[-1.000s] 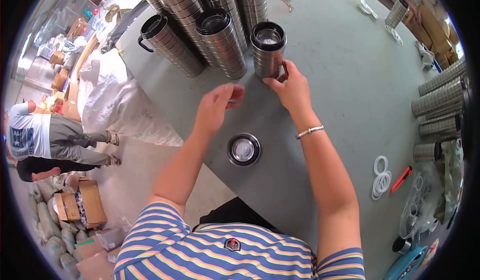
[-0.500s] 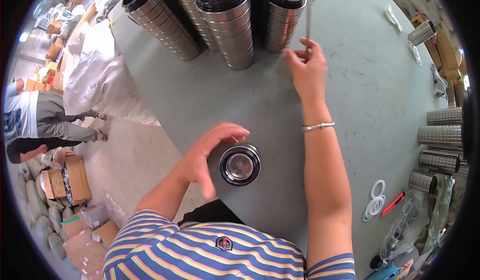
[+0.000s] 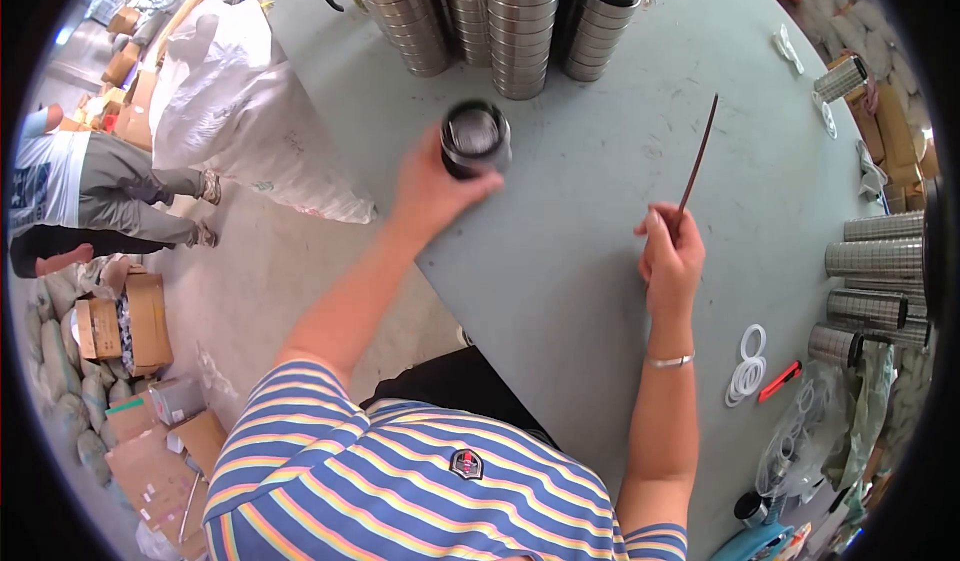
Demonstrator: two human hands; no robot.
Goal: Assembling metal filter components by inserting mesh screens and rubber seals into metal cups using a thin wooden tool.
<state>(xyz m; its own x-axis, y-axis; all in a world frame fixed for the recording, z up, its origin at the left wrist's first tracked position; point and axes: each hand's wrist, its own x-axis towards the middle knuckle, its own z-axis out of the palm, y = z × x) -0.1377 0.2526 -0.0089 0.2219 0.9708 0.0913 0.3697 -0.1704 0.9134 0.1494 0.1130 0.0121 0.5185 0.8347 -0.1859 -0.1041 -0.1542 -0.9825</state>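
Note:
My left hand is wrapped round a steel cup with a black rim, over the table's left part, short of the stacks. The cup's mouth faces up, and motion blurs it slightly. In my right hand a thin dark rod is pinched between thumb and fingers, its long end pointing up and away from me over the table. Ahead of both hands stand several tall stacks of ringed steel cups, topped with black rims.
On the grey table lie white rings and a red cutter at right. Patterned steel cylinders line the far right. A white sack and another person are to the left, with cardboard boxes below.
My left hand has closed round the cup and carried it away from me toward the stacks. My right hand has drawn back from the stacks with the rod. The view has shifted a little.

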